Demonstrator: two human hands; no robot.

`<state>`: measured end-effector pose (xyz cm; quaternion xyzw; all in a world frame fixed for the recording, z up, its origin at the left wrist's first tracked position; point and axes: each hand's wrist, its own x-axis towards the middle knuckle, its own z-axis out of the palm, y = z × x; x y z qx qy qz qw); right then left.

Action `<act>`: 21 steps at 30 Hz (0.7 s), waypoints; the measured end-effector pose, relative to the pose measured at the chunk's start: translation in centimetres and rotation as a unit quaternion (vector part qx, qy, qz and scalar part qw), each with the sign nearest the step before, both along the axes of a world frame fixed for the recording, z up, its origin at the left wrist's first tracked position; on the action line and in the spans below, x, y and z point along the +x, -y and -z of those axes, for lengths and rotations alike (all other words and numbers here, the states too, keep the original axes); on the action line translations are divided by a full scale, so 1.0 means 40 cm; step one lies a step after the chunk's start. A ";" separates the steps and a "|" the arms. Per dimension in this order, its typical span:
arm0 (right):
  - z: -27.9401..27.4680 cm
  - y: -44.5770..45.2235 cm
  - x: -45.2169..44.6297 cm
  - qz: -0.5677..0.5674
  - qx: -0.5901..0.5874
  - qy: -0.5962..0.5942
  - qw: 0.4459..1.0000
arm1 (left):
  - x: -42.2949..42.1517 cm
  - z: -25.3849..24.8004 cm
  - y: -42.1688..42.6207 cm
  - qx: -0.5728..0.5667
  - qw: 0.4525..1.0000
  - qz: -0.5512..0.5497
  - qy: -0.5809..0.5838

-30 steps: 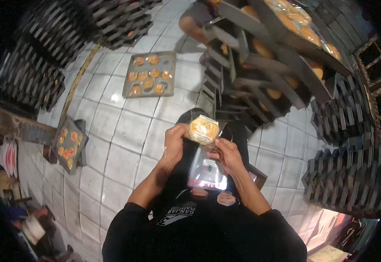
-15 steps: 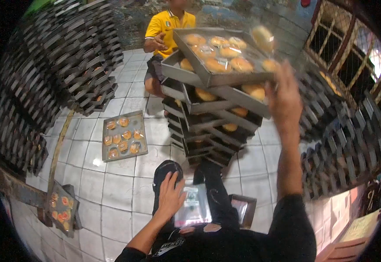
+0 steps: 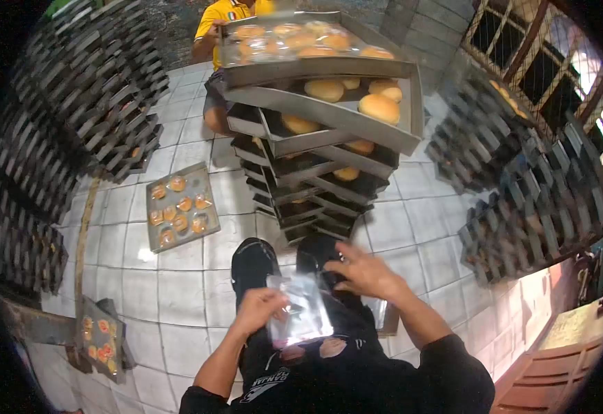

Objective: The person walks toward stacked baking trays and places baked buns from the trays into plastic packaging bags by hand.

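Clear plastic bags (image 3: 305, 316) lie on the lap, shiny with glare. My left hand (image 3: 260, 309) is at their upper left edge, its thumb and fingers pressed together on the plastic. Over the right knee, my right hand (image 3: 367, 274) is held up with its fingers apart and nothing in it, slightly blurred. In front of my feet rises a tall stack of criss-crossed metal trays (image 3: 343, 138) with round buns (image 3: 378, 108). The top tray (image 3: 301, 67) holds several wrapped buns (image 3: 256, 47) and is blurred.
A co-worker in a yellow shirt (image 3: 229, 12) is behind the stack, one hand at the top tray. On the tiled floor lies a tray of wrapped buns (image 3: 208, 207). Another tray (image 3: 86, 331) is at lower left. More tray stacks (image 3: 536, 207) stand on both sides.
The wrapped bun once in my hands is gone from them. My right hand has come back from the top tray to my lap; my left now pinches the bags. The top tray has shifted left.
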<state>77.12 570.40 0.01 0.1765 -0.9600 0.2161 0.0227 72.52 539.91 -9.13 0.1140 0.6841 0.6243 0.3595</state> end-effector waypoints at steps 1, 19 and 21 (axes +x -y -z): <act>-0.042 -0.035 -0.030 -0.004 0.190 -0.113 0.975 | -0.018 0.000 0.002 0.025 0.997 -0.062 0.024; -0.452 -0.304 -0.503 0.204 -0.191 0.068 0.958 | -0.094 0.042 -0.036 0.258 0.906 -0.316 0.111; -0.464 -0.253 -0.465 0.152 -0.243 -0.072 0.955 | -0.150 0.033 -0.050 0.303 0.878 -0.334 0.158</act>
